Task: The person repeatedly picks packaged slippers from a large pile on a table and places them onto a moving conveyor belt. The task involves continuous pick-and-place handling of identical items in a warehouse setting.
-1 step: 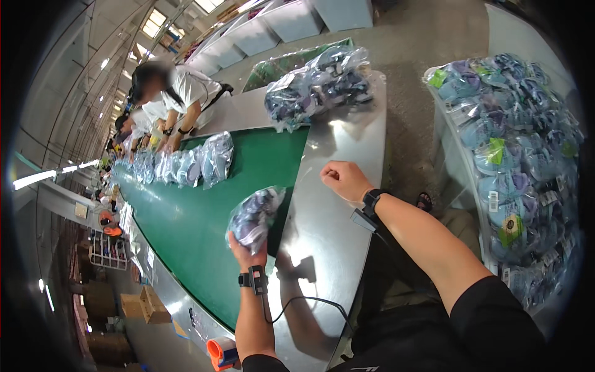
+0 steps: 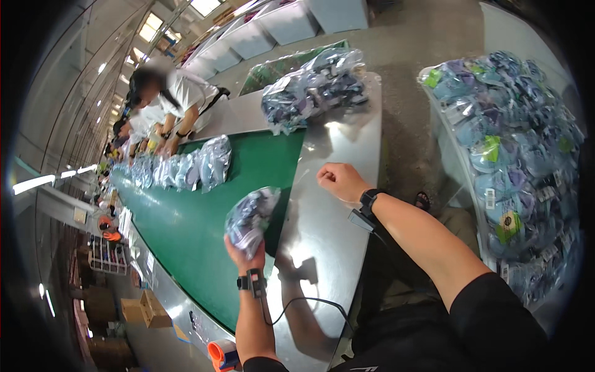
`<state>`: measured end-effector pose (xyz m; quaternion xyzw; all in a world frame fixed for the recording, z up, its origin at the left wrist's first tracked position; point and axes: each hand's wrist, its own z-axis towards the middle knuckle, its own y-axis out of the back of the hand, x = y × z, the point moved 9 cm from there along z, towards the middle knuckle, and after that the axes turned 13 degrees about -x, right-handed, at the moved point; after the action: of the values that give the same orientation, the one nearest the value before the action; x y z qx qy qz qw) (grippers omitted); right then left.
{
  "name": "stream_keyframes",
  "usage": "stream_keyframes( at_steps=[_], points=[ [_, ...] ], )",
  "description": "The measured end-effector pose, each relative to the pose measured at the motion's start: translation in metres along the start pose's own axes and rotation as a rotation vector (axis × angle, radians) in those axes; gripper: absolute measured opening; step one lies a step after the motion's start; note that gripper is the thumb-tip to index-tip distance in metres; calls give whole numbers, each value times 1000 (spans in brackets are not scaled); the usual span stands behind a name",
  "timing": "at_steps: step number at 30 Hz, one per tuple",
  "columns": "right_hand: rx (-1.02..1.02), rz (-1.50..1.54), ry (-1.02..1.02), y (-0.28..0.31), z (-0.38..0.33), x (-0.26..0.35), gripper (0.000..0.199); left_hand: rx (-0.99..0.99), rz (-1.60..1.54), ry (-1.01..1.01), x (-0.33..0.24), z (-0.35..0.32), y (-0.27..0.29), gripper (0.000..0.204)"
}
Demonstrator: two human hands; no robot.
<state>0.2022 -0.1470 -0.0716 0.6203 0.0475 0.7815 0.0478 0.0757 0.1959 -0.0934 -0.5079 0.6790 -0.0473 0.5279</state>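
bagged item (image 2: 251,217) (contents unclear) hides left hand (image 2: 246,253)

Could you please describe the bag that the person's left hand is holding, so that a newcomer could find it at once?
Start at the long green conveyor belt and follow its near edge beside the shiny metal table. There the left hand holds up a clear plastic bag of dark items. It alone is lifted; the other bags lie flat.

Nothing has moved: the left hand (image 2: 245,254) grips the clear bag (image 2: 251,220) over the green belt (image 2: 204,235) as before, the right hand (image 2: 341,181) fisted on the counter (image 2: 334,248).
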Motion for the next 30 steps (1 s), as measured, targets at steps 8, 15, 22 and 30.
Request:
stream_keyframes(
  at_steps=[8, 15, 22, 30],
  points=[
    [422, 315, -563, 4, -59, 5, 51, 134, 166, -111, 30, -151, -98, 37],
    [392, 312, -409, 102, -147, 72, 81, 180, 768, -23, 110, -225, -131, 65],
    [301, 155, -569, 217, -171, 87, 70, 174, 917, 6, 149, -224, -131, 57],
    [251, 93, -496, 249, -221, 84, 91, 285, 934, 509, 209, -293, -129, 55]
  ],
)
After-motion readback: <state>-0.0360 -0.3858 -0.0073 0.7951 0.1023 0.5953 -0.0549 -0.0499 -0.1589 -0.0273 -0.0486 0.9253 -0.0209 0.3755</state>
